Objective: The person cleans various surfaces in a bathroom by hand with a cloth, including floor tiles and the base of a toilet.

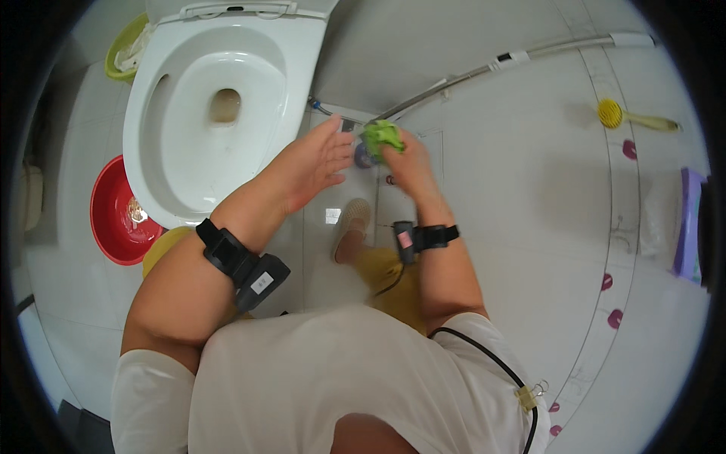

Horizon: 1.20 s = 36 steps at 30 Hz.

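Observation:
My right hand grips a crumpled green cloth to the right of the toilet. Just left of it, my left hand is held out with its fingers apart and nothing in it. The white toilet bowl stands uncovered, with its seat not over the rim and brownish water at the drain. Partly hidden beneath the cloth is a blue round object, too blurred to identify.
A red basin sits on the floor left of the toilet. Behind it stands a yellow-green bin with a white liner. A yellow brush hangs on the right wall, above a purple package. A metal pipe runs along the wall.

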Each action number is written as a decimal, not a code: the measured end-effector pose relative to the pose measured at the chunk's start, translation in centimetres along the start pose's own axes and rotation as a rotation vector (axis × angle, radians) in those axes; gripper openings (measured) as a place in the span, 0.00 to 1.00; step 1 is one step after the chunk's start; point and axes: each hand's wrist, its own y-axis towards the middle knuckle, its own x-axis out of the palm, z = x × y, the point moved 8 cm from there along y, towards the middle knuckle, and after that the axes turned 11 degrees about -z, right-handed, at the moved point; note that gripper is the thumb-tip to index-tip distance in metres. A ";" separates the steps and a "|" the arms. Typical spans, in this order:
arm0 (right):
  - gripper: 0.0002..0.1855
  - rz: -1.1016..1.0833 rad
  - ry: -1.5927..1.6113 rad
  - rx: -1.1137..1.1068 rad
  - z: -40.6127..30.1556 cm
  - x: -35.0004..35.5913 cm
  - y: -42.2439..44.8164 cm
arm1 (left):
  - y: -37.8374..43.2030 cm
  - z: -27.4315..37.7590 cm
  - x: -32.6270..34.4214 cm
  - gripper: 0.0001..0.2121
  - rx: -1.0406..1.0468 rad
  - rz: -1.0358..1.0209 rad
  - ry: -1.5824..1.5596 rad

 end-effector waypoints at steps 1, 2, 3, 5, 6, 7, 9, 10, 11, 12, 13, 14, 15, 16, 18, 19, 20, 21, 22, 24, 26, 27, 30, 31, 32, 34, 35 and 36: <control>0.19 0.061 -0.245 0.000 2.4 -2.7 0.6 | 0.4 0.5 0.5 0.28 0.031 -0.037 -0.004; 0.20 0.113 -0.479 -0.016 4.7 -5.1 1.9 | 0.2 1.4 0.9 0.27 0.068 -0.056 -0.005; 0.20 0.210 -0.630 -0.041 6.6 -7.7 2.6 | 0.2 1.9 1.0 0.26 0.105 -0.076 -0.007; 0.22 0.316 -0.883 -0.057 8.2 -11.2 4.2 | 0.2 2.3 0.8 0.24 0.128 -0.087 0.015; 0.18 0.280 -1.016 -0.038 10.1 -11.8 5.3 | 0.0 2.5 0.7 0.24 0.140 -0.092 0.030; 0.17 0.172 -1.213 -0.011 12.5 -11.6 6.3 | 0.1 2.6 0.3 0.23 0.144 -0.082 0.044; 0.15 -0.055 -1.587 0.030 17.9 -10.3 8.3 | -0.2 2.9 -0.1 0.22 0.154 -0.046 0.080; 0.14 -0.074 -1.686 -0.020 19.2 -9.3 8.9 | -0.2 3.0 -0.3 0.21 0.155 -0.029 0.090; 0.14 -0.099 -1.682 -0.035 20.5 -9.0 9.9 | -0.4 3.1 -0.3 0.21 0.155 -0.015 0.102; 0.14 -0.123 -1.674 -0.047 21.5 -8.3 10.8 | -0.5 3.1 -0.4 0.21 0.151 0.001 0.117; 0.14 -0.147 -1.666 -0.057 22.5 -7.7 11.7 | -0.4 3.1 -0.7 0.21 0.157 0.003 0.111; 0.14 -0.195 -1.657 -0.023 23.7 -7.4 12.7 | -0.3 3.0 -1.0 0.21 0.162 0.004 0.105; 0.14 -0.238 -1.643 0.002 24.6 -6.7 14.0 | -0.3 3.1 -1.4 0.21 0.172 0.011 0.105; 0.14 -0.282 -1.629 0.028 25.5 -6.1 15.1 | -0.3 3.2 -1.6 0.21 0.162 0.027 0.120; 0.16 -0.373 -1.634 0.060 27.5 -5.0 16.7 | -0.3 3.3 -1.9 0.21 0.139 0.053 0.153; 0.16 -0.418 -1.637 0.077 28.4 -4.5 17.4 | -0.2 3.3 -2.0 0.21 0.138 0.045 0.158; 0.17 -0.394 -1.629 0.084 29.4 -4.3 18.4 | -0.2 3.2 -2.2 0.21 0.138 0.036 0.164; 0.17 -0.376 -1.620 0.092 30.7 -3.8 19.0 | -0.3 3.0 -2.3 0.21 0.132 0.029 0.166; 0.18 -0.360 -1.611 0.101 32.0 -3.3 19.4 | -0.3 3.1 -2.3 0.21 0.132 0.029 0.178; 0.18 -0.454 -1.606 0.099 33.5 -1.3 20.2 | -0.8 2.9 -2.6 0.22 0.135 0.049 0.193; 0.21 -0.692 -1.607 0.175 34.0 0.5 20.8 | -0.7 2.6 -3.2 0.22 0.118 0.060 0.197; 0.21 -0.666 -1.567 0.178 34.7 0.6 20.6 | -0.6 2.4 -3.3 0.22 0.113 0.055 0.200; 0.22 -0.663 -1.595 0.124 35.2 1.5 20.8 | -0.3 1.9 -3.7 0.22 0.078 0.062 0.203; 0.20 -0.601 -1.586 0.089 35.7 1.0 20.8 | -0.4 2.0 -3.4 0.22 0.082 0.047 0.202; 0.19 -0.539 -1.574 0.056 36.3 0.9 20.4 | -0.5 2.1 -3.2 0.22 0.084 0.031 0.201; 0.15 -0.787 -1.575 0.035 34.1 1.6 19.1 | -0.8 2.4 -3.1 0.22 0.099 0.030 0.199; 0.14 -0.780 -1.537 0.011 34.2 2.3 18.7 | -1.1 2.5 -3.1 0.22 0.103 0.045 0.200; 0.14 -0.759 -1.507 0.016 34.4 1.3 17.6 | -1.2 2.8 -2.5 0.22 0.109 0.031 0.209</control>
